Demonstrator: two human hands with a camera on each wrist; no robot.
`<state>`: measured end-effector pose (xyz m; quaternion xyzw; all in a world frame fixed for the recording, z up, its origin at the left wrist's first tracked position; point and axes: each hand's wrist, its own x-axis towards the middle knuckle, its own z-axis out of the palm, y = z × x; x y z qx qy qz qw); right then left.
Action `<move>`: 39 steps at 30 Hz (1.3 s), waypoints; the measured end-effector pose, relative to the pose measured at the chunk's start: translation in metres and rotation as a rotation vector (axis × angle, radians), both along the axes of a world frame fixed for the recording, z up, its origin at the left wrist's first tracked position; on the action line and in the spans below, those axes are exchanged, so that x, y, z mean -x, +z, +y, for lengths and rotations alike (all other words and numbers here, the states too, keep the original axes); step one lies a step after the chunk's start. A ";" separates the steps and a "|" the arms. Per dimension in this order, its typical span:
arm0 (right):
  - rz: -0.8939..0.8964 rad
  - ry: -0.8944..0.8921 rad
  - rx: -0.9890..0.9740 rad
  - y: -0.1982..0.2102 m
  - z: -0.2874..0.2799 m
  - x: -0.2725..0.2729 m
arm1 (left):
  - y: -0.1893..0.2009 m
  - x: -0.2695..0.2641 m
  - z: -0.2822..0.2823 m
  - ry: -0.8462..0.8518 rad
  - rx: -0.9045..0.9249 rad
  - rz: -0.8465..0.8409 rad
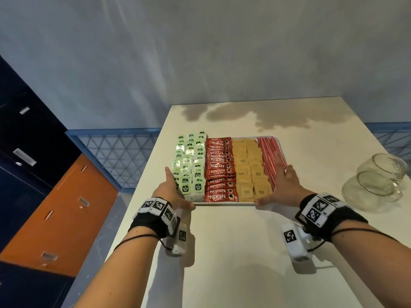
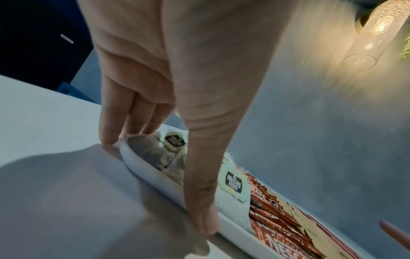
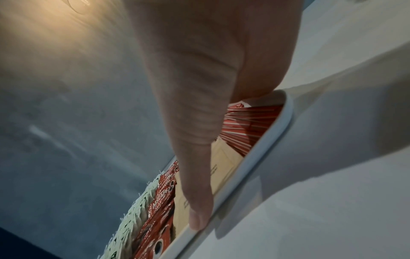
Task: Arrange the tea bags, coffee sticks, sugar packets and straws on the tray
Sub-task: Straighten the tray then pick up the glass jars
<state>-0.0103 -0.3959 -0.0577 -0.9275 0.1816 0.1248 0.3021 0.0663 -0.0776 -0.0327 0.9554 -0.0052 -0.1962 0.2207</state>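
A white tray (image 1: 224, 203) lies on the table, filled in four columns. From left to right these are green-tagged tea bags (image 1: 191, 165), red coffee sticks (image 1: 220, 170), brown sugar packets (image 1: 251, 170) and red-striped straws (image 1: 270, 156). My left hand (image 1: 175, 190) lies against the tray's left side with fingers straight and thumb (image 2: 204, 219) along the near rim (image 2: 155, 177). My right hand (image 1: 278, 185) mirrors it on the right side, its thumb (image 3: 197, 201) resting on the near rim (image 3: 261, 145) beside the sugar packets (image 3: 224, 163).
Two clear glass jars (image 1: 378, 181) lie on their sides at the right of the white table (image 1: 244, 252). The table's left edge runs close to the tray. Blue and orange drawer cabinets (image 1: 55, 207) stand on the left. A grey wall is behind.
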 end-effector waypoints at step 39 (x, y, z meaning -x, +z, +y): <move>-0.124 -0.183 -0.119 0.054 -0.081 0.115 | -0.009 0.122 -0.222 -0.576 0.382 0.149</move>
